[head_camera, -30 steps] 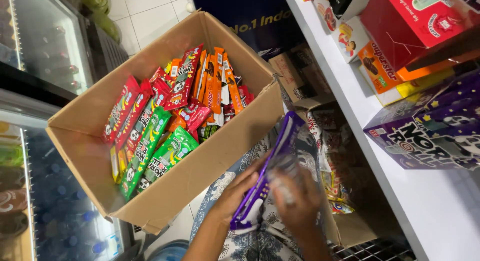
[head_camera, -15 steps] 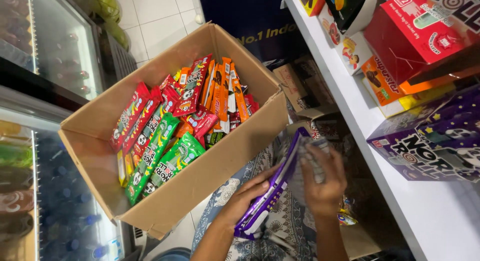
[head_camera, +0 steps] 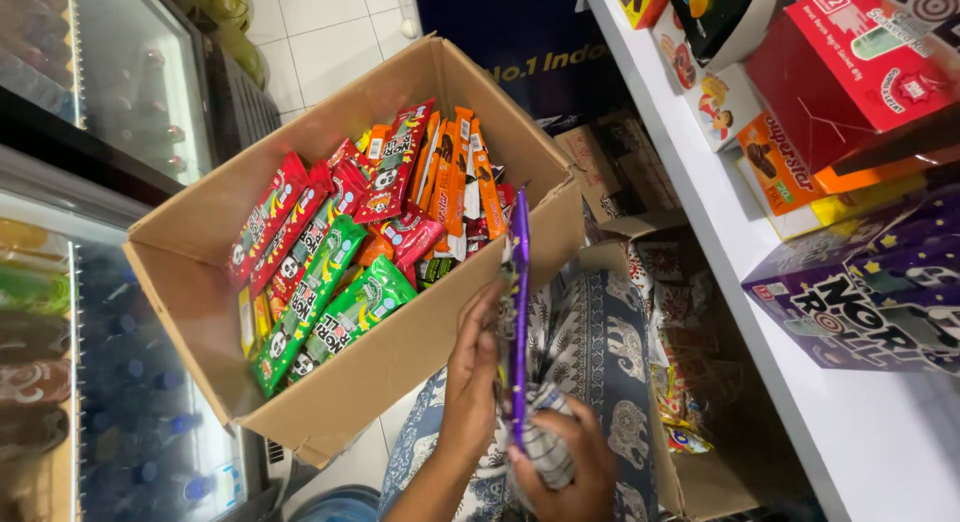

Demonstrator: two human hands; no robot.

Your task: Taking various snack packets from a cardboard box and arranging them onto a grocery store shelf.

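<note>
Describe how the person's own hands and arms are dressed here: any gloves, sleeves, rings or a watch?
Both are bare. The left hand and the right hand wear no gloves, and no rings show on the visible fingers. The left forearm, seen up to the bottom edge of the head view, has no sleeve, watch or band. Only the right wrist's start shows; nothing is worn there either.

A white shelf (head_camera: 800, 312) runs along the right side. On it stand a red carton (head_camera: 850, 67), an orange snack box (head_camera: 780, 167) with a yellow box (head_camera: 850, 210) just beside it, and a purple carton with stars (head_camera: 860, 292) nearest the camera. Further back sit more small snack boxes (head_camera: 700, 87). A white tiled floor (head_camera: 320, 22) shows at the top left.
</note>
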